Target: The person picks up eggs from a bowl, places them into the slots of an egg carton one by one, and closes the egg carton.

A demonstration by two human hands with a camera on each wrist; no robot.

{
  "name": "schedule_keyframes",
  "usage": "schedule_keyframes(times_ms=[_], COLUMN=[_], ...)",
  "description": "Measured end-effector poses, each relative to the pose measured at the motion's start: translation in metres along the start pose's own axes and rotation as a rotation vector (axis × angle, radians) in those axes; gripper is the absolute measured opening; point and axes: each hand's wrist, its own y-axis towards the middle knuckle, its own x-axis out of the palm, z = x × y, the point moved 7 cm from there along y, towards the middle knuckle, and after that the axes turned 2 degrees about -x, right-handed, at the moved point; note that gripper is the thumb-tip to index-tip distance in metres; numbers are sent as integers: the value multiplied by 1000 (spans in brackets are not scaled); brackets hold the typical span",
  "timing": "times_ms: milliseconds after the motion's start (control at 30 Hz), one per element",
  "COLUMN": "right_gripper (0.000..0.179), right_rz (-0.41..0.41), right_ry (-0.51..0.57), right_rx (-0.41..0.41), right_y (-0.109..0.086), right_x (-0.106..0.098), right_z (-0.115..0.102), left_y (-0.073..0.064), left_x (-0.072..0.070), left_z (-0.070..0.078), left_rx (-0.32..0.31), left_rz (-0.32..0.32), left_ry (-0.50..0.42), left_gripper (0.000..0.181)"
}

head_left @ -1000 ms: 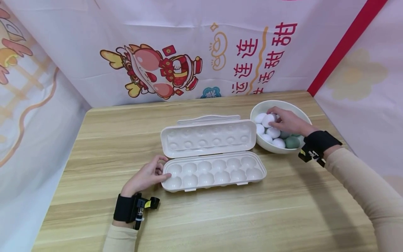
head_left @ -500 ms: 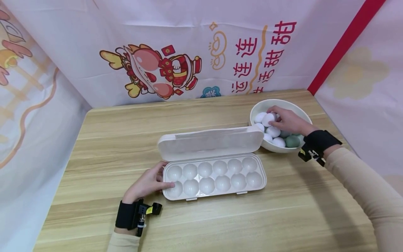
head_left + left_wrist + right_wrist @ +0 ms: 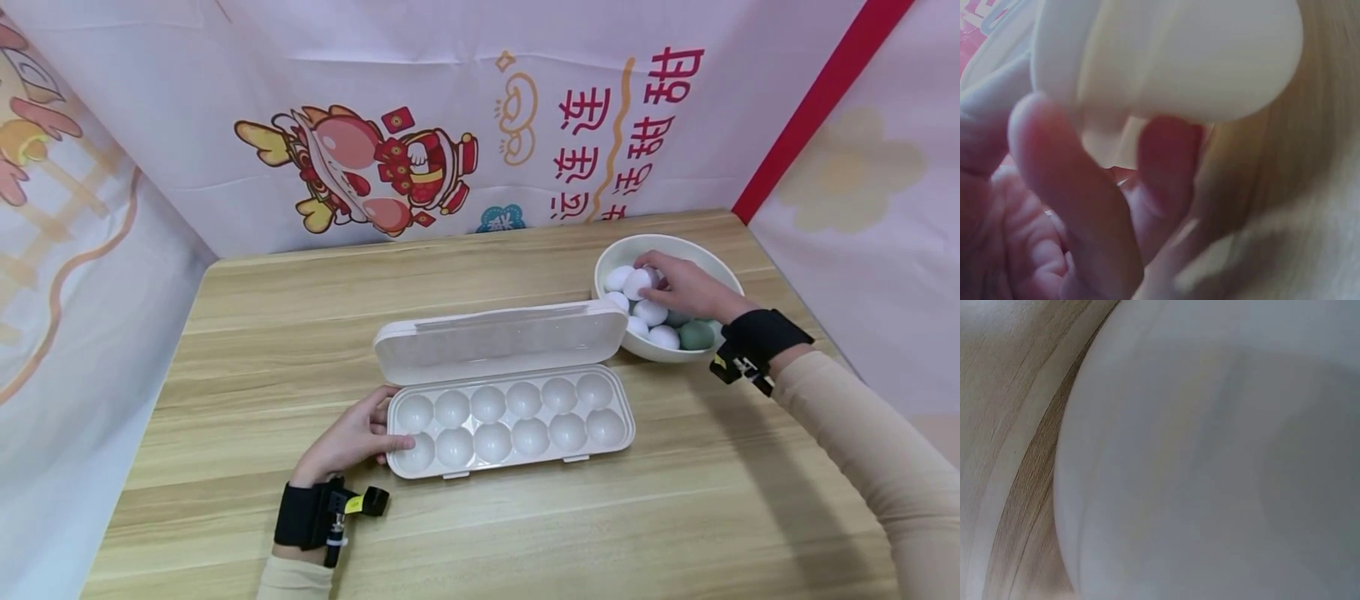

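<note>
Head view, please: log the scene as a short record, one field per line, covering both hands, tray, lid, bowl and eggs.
left hand: grips the left end of the tray, thumb over its rim
right hand: in the bowl, pinching a white egg
tray: on the table, twelve wells in two rows
lid: open, tilted up along the tray's far side
bowl: beyond the tray's right end; contact with lid unclear
eggs: several white eggs and a green egg in the bowl

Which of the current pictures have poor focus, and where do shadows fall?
Head view: mostly sharp, with a shadow on the table at lower right; left wrist view: left hand and egg box blurred, table partly shadowed; right wrist view: bowl hazy, table grain clearer.
</note>
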Motion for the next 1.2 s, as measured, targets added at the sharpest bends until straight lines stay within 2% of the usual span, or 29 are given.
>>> schedule_keyframes(times_ms=[233, 567, 900, 1200], right_gripper=[41, 45, 48, 48], right_rz=[45, 56, 113, 169], right_ry=[-56, -82, -147, -196], right_rx=[-56, -52, -85, -139], right_y=[1, -5, -18, -34], right_x=[0, 0, -2, -5], right_z=[-4, -9, -18, -25], left_y=[-1, -3, -3, -1], left_x=[2, 0, -3, -4], left_z=[-2, -12, -19, -19], left_rx=[-20, -23, -8, 17], left_rz=[-27, -105, -94, -105], left_ry=[-53, -163, -213, -251], left_gripper=[71, 61, 57, 55])
